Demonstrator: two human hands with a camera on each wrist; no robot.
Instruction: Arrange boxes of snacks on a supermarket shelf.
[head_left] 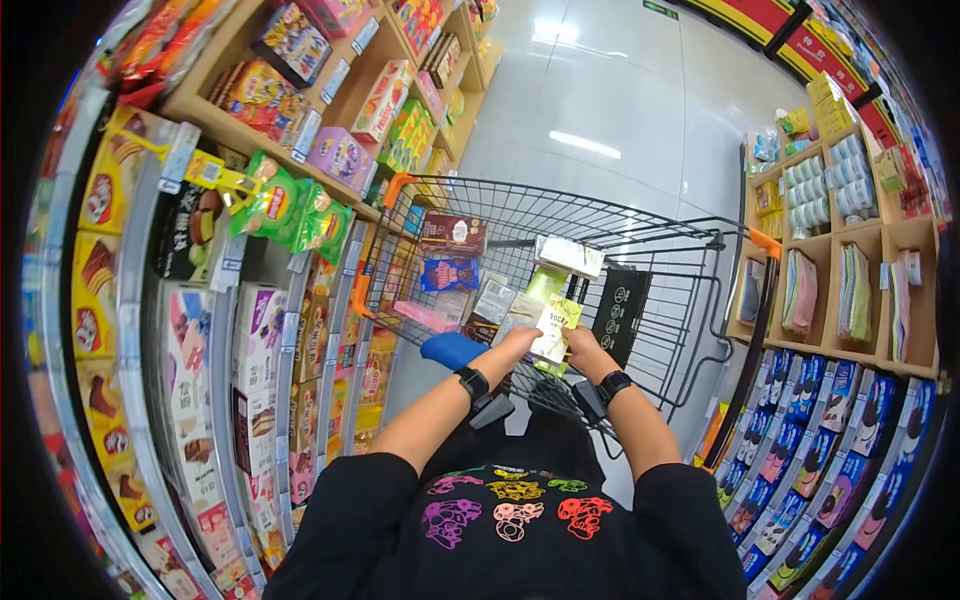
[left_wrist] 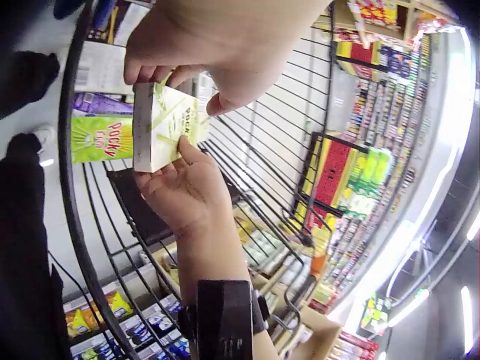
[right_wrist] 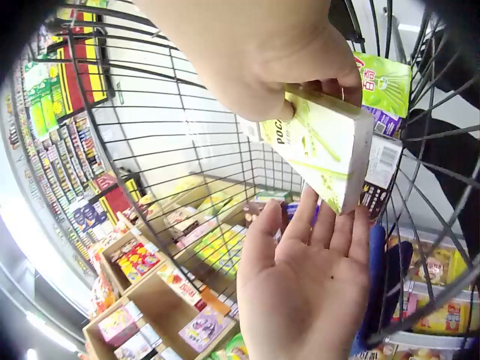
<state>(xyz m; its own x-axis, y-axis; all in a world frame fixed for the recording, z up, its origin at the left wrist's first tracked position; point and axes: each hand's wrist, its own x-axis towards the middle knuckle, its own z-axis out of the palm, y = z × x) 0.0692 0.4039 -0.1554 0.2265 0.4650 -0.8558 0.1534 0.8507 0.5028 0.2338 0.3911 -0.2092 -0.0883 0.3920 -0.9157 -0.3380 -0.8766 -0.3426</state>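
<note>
A pale green and white Pocky box [head_left: 553, 330] is between my two hands above the near end of the shopping cart [head_left: 655, 375]. My right hand [left_wrist: 191, 191] grips it, thumb on the printed face and fingers curled behind, as the left wrist view shows. My left hand [right_wrist: 307, 277] has its palm turned up in the right wrist view, its fairly straight fingers touching the box's edge and its thumb held apart. A brighter green Pocky box [left_wrist: 103, 139] lies below in the left wrist view. In the cart are a brown box [head_left: 455, 233], a blue packet [head_left: 449, 274] and a white box [head_left: 570, 256].
Snack shelves [head_left: 265, 350] line the left side, with green chip bags [head_left: 290, 210] jutting towards the cart. On the right stand wooden cubbies [head_left: 835, 255] and racks of blue packets [head_left: 800, 450]. Shiny tiled floor [head_left: 600, 100] stretches ahead. A black panel [head_left: 622, 318] stands inside the cart.
</note>
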